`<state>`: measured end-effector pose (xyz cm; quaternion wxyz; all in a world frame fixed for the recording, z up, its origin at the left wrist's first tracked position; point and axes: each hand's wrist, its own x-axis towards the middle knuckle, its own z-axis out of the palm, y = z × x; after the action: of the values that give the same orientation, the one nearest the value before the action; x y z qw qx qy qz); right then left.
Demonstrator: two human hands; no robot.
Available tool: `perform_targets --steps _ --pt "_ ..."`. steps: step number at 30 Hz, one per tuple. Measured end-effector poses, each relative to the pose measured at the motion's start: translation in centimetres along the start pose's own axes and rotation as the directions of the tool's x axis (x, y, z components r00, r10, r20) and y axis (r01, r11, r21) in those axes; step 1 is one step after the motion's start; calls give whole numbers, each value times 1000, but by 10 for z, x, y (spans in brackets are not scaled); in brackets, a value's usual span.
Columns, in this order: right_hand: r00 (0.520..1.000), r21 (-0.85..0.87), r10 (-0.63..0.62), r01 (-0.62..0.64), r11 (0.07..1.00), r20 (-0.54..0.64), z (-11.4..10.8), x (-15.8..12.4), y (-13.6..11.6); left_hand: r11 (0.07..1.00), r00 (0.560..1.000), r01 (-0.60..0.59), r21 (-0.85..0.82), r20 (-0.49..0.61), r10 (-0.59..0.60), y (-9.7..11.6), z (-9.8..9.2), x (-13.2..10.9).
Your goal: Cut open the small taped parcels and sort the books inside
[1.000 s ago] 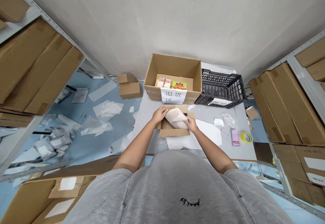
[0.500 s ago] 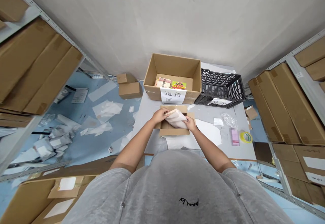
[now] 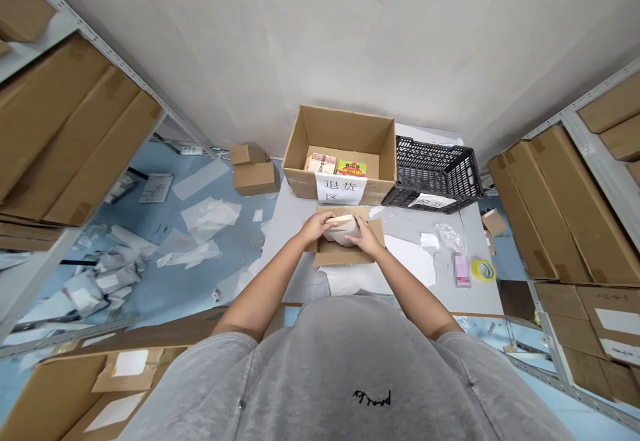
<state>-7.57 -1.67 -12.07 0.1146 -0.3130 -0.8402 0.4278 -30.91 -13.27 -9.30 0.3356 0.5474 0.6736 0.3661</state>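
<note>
My left hand (image 3: 317,226) and my right hand (image 3: 365,240) both grip a pale wrapped packet (image 3: 341,227) from either side. They hold it just over a small open cardboard box (image 3: 345,254) that sits on the grey table (image 3: 285,241) right in front of me. The packet is now turned edge-up, with its thin top edge showing between my fingers. Most of it is hidden behind my hands.
A larger open carton (image 3: 342,153) with a paper label and two packets inside stands behind the small box. A black plastic crate (image 3: 433,174) is to its right. Yellow tape roll (image 3: 485,270), white sheets and plastic scraps lie at right. Shelves of cartons flank both sides.
The packet has been turned from lying slanted to standing on edge and drawn closer together between my hands, lower toward the small box. My right hand moved left and up.
</note>
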Motion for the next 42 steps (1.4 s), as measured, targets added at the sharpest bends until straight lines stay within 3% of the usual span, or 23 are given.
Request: perform_targets --steps 4,9,14,16,18,20,22,24,29,32,34,35,38,40,42 --pt "995 62 95 -96 993 21 0 16 6 992 995 -83 95 -49 88 16 -2 5" --pt "984 1 155 -156 988 92 -7 15 19 976 999 38 214 -15 -35 23 -2 -4" --pt "994 211 -98 87 974 41 -22 15 3 963 999 14 269 25 -21 24 4 -10" --pt "986 146 -163 157 977 29 -28 20 -11 969 999 -30 246 35 22 25 7 -9" --pt "981 -41 -177 181 983 80 -33 26 -23 978 999 -46 203 11 45 25 10 -8" --pt "979 -191 -164 186 964 125 -37 30 -30 988 999 -30 154 -25 34 23 12 -8" --pt "983 -220 -146 168 961 113 -40 29 -30 993 999 10 115 -50 -4 18 14 -10" --pt "991 -148 -121 127 981 48 -44 25 -25 993 996 63 95 -68 -57 9 16 -15" --pt "996 216 2 18 976 -89 -52 10 -7 981 977 194 31 -93 -190 -14 25 -28" --pt "992 342 58 -16 940 -111 -52 7 -4 957 936 281 -65 -200 -289 -14 33 -24" --pt "990 370 67 -17 929 -122 -50 6 -6 877 861 418 -236 -203 -466 -7 38 -16" --pt "989 372 66 -13 928 -130 -49 6 -8 798 813 496 -343 -139 -565 -2 39 -11" --pt "988 343 32 23 939 -152 -48 4 -16 466 695 628 -624 180 -696 12 38 5" --pt "988 316 -29 76 946 -150 -50 0 -21 259 673 614 -745 324 -665 18 34 12" --pt "987 310 -105 138 941 -123 -55 -8 -24 123 679 587 -800 403 -614 19 29 14"
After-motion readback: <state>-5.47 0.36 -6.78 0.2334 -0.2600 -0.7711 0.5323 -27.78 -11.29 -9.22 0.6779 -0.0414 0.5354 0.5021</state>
